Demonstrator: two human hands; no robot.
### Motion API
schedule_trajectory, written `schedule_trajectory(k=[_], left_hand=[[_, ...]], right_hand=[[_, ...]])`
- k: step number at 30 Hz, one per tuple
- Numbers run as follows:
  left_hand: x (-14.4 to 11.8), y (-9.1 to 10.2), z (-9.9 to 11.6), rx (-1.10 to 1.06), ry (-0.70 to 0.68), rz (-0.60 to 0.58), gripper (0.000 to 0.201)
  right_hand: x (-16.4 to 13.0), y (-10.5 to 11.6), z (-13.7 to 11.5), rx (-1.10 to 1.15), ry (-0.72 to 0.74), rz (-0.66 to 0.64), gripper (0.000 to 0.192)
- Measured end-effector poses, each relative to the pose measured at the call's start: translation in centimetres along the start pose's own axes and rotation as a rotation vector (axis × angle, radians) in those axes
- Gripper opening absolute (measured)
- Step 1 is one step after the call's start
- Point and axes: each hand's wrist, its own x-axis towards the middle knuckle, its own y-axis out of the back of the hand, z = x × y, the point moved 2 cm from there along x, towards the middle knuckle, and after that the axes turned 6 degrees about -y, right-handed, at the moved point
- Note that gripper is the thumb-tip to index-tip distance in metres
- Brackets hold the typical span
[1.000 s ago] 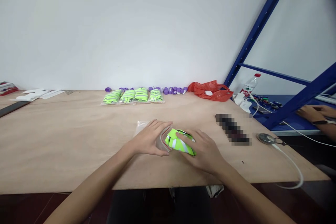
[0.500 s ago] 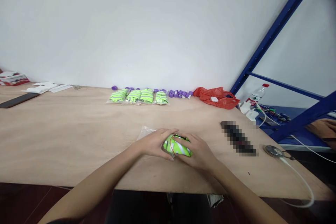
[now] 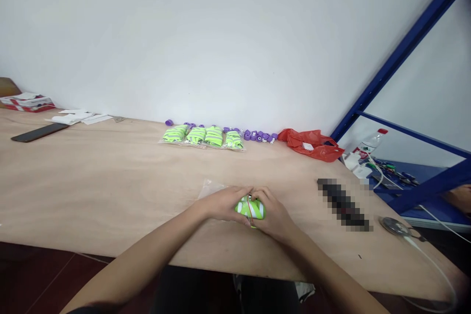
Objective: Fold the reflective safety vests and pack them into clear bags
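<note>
Near the front edge of the table, a folded neon-green bundle with pale reflective stripes is squeezed between my two hands. A thin red wire runs across its face. My left hand wraps its left side, thumb along the lower edge. On the other side, my right hand grips it with bent fingers, their tips near the wire's upper end. A clear plastic bag lies on the table, partly hidden behind my left hand.
Several clear bags of similar green bundles line the back, before purple rolls. A red plastic bag lies right of them. A blurred dark object, a round cabled device and a blue frame stand right; papers lie left.
My right fingers have drawn in from lying across the bundle to its upper right edge. The bundle is turned, its red wire now more upright. The whole view has shifted slightly.
</note>
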Motion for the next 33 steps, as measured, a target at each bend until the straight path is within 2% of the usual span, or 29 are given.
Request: schedule_trajectory(k=[4, 9, 11, 15, 24, 33], left_hand=[[0.0, -0.2, -0.3, 0.031, -0.041, 0.022, 0.088], [-0.2, -0.5, -0.7, 0.033, -0.005, 0.015, 0.096], [-0.2, -0.6, -0.8, 0.030, 0.014, 0.013, 0.100], [-0.3, -0.6, -0.9, 0.028, 0.025, 0.012, 0.104], [-0.3, -0.3, -0.5, 0.014, 0.046, -0.019, 0.121], [-0.4, -0.8, -1.0, 0.046, -0.029, 0.074, 0.119]], right_hand=[[-0.9, 1.0, 0.7, 0.081, 0.007, -0.122, 0.040], [-2.8, 2.6, 2.0, 0.078, -0.040, -0.239, 0.067], [-3.4, 2.9, 2.2, 0.052, -0.058, -0.232, 0.068], [-3.7, 2.8, 2.3, 0.014, -0.026, -0.182, 0.054], [-2.4, 2.9, 1.5, 0.049, 0.074, -0.118, 0.048], [-0.4, 2.8, -0.4, 0.149, 0.116, -0.068, 0.048]])
